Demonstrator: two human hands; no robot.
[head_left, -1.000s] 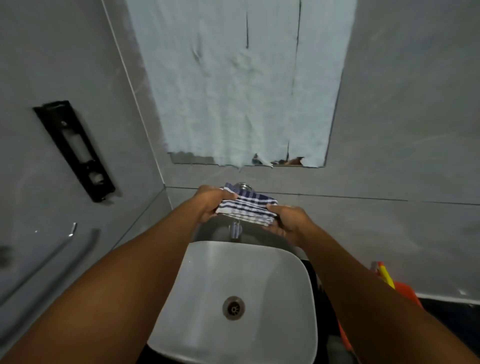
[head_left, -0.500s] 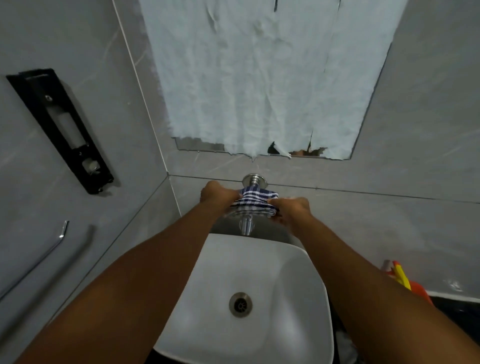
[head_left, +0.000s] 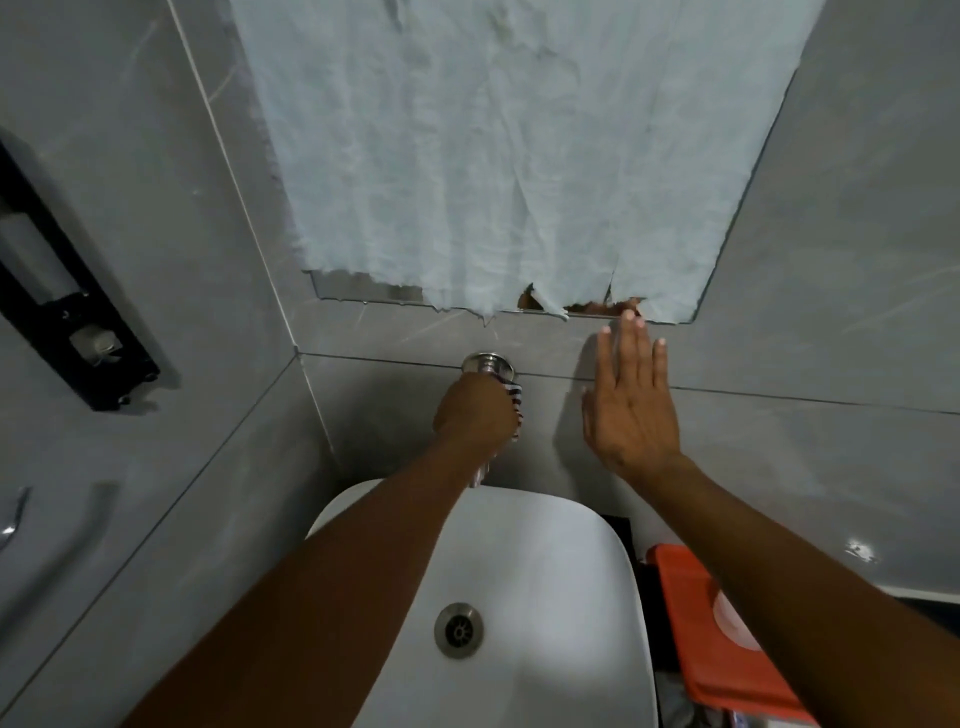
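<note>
A chrome tap (head_left: 487, 365) sticks out of the grey tiled wall above a white basin (head_left: 545, 597). My left hand (head_left: 475, 413) grips a blue and white striped cloth (head_left: 514, 402) wrapped round the tap body, so most of the cloth and tap is hidden beneath it. My right hand (head_left: 631, 400) lies flat on the wall to the right of the tap, fingers straight and pointing up toward the mirror's lower edge. It holds nothing.
A mirror covered with torn pale paper (head_left: 498, 156) hangs above the tap. A black bracket (head_left: 67, 306) and a chrome rail (head_left: 13, 514) are on the left wall. An orange bucket (head_left: 722, 634) stands right of the basin, whose drain (head_left: 458, 630) is in the middle.
My right hand has let go of the cloth and moved right and up to rest flat on the wall. My left hand now holds the cloth on the tap alone. The view has come closer.
</note>
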